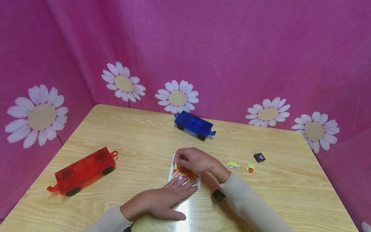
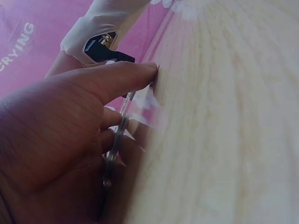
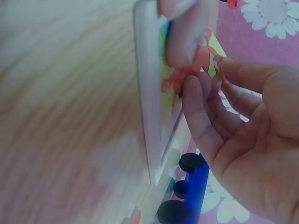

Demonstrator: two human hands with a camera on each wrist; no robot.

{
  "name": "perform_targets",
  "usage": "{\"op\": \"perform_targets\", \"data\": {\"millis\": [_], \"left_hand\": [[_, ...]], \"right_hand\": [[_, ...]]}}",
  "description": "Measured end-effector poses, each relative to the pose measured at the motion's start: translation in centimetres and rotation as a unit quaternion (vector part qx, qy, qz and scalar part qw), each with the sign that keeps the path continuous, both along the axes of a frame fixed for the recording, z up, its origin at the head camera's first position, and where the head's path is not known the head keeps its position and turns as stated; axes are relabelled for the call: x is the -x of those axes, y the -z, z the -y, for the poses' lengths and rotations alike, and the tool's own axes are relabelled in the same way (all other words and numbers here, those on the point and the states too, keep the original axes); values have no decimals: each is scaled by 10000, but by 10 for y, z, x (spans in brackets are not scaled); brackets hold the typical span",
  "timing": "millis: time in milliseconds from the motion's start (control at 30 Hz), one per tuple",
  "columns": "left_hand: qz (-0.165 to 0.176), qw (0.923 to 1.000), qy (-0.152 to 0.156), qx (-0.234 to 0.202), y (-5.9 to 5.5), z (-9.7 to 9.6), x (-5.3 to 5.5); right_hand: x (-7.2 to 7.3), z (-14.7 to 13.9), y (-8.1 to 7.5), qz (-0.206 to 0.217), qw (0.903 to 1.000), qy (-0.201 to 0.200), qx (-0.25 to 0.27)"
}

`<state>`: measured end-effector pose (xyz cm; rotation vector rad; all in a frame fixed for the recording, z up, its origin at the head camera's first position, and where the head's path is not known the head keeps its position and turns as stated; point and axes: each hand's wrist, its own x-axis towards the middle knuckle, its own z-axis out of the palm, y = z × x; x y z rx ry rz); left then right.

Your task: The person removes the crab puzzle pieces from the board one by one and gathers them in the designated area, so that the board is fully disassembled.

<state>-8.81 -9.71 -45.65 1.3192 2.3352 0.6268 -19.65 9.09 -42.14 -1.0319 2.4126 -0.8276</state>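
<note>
In the head view, the puzzle may slide if your left hand presses unevenly; it lies under these straight fingertips and below your right hand. In the left wrist view, I cannot tell how firmly you press. In the right wrist view, your right hand pinches a tilted piece, which could bend if forced.

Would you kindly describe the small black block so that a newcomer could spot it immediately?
On the wooden table, right of the right hand, find the rightmost loose puzzle piece. The black block sits just beyond; unlike that colourful piece, it is dark with a white letter.
</note>
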Motion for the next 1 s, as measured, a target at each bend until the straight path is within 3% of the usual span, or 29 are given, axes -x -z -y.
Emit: {"op": "perform_targets", "data": {"millis": [167,300,433,533,667,800,1000], "left_hand": [[-70,10000,34,-3,-1,0,-1],[-110,9999,42,25,-1,-1,-1],[-73,10000,29,44,-1,-1,-1],[-79,10000,21,33,-1,-2,-1],[-152,9999,13,55,0,-3,-1],[-235,9997,33,64,0,-2,-1],[-153,9999,17,20,0,-1,-1]], "right_hand": [[0,-5,-2,284,9993,-117,214],[-2,-5,-4,165,9992,-189,316],[-4,-5,-6,-138,9991,-8,412],[-3,-10,-7,-32,9987,242,458],[-4,-25,-11,161,9976,414,529],[-5,-48,-17,33,9977,442,519],[-6,-88,-22,-122,9981,602,2]]}}
